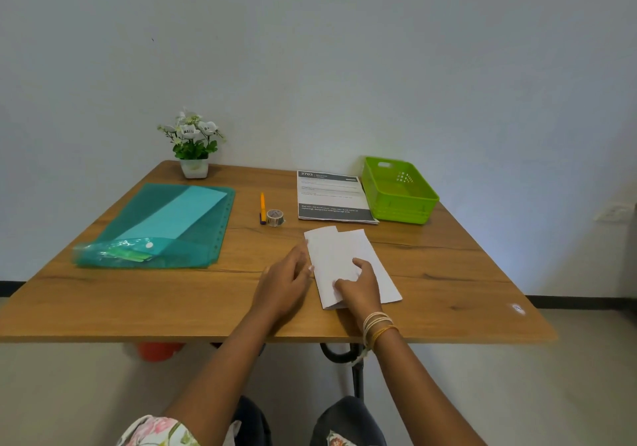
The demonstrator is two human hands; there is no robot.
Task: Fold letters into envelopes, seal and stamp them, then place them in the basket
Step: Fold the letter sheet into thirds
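White folded letter (348, 259) lies on the table (448, 273) under both hands. The right hand (358, 287) presses flat on its near part, and the left hand (287, 282) rests open, fingers touching its left edge. Beyond the hands lies 1 printed sheet (332, 197), with the green basket (400, 190) just right of it. Far left of the left hand lies a teal folder (162, 225).

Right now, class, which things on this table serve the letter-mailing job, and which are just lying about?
For the job: folded letter, printed sheet, tape, teal folder, basket.
Lying about: plant; probably the pen.
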